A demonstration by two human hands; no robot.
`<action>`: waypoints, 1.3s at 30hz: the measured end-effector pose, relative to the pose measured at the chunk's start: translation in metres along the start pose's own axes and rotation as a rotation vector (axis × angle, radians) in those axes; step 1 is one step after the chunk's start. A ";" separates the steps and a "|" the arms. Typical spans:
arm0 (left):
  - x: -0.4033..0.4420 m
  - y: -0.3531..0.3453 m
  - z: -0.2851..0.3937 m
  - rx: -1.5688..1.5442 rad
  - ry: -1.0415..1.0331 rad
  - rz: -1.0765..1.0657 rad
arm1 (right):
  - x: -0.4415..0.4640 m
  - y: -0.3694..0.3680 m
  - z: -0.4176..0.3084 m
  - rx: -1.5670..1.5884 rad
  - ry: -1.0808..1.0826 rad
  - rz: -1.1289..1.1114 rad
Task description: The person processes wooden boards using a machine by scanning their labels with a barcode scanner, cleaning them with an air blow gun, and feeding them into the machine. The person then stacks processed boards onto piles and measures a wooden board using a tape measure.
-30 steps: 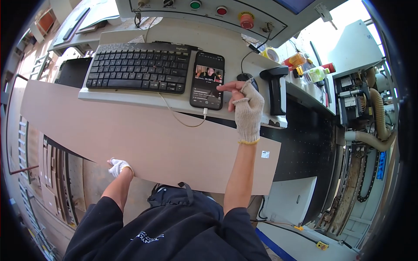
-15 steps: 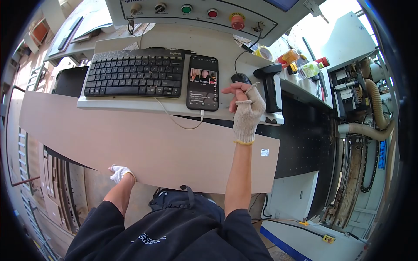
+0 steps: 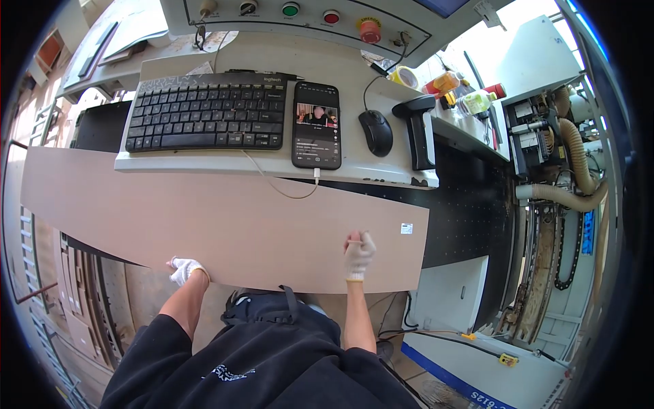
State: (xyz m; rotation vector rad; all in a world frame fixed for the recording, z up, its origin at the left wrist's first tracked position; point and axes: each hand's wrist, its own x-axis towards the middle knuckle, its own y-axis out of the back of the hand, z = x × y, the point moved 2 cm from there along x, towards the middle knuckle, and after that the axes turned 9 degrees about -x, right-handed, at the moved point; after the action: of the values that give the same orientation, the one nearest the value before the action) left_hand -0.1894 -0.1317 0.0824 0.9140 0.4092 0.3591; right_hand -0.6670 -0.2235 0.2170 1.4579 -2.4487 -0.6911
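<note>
A long pinkish-beige board (image 3: 272, 228) lies in front of me, below the desk, with a small white label (image 3: 407, 228) near its right end. My left hand (image 3: 185, 270), in a white fingerless glove, is closed at the board's near edge on the left; its fingers are partly hidden. Over the right part of the board is my right hand (image 3: 359, 253), gloved too, with the fingers curled in and nothing seen in them. On the desk beyond are a black keyboard (image 3: 208, 112), a phone (image 3: 317, 126) showing a video, and a black mouse (image 3: 375, 133).
A black handheld scanner (image 3: 417, 133) stands at the desk's right end. Above is a control panel (image 3: 310, 27) with green and red buttons. Bottles (image 3: 477, 102) and tape lie at upper right. Machinery with hoses (image 3: 569, 194) fills the right side. A white cable (image 3: 279, 191) hangs over the board.
My right hand has left the mouse and come back toward me over the board, its fingers now curled. The left hand stays at the board's edge. The view has shifted slightly.
</note>
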 end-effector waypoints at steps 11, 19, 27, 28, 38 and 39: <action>0.009 -0.004 -0.002 -0.005 -0.017 0.028 | -0.120 0.101 0.206 0.907 -1.115 0.033; 0.009 -0.003 0.004 -0.048 -0.053 0.048 | -0.095 0.134 0.228 0.328 -1.092 -0.169; -0.106 0.050 -0.010 0.315 -1.115 -0.124 | -0.014 0.210 0.335 0.685 -0.785 0.115; -0.145 0.044 -0.026 0.377 -1.405 -0.317 | -0.007 0.213 0.334 0.663 -0.768 0.156; -0.439 0.105 -0.175 0.283 -2.137 -0.888 | 0.011 0.293 0.322 0.431 -0.727 -0.138; -0.457 0.112 -0.184 0.303 -2.216 -0.976 | 0.010 0.288 0.350 0.414 -0.736 -0.151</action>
State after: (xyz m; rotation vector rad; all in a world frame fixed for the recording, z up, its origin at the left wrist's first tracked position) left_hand -0.6882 -0.1555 0.1595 0.7889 -1.1839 -1.6113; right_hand -1.0363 -0.0164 0.0550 1.7888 -3.2102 -0.9207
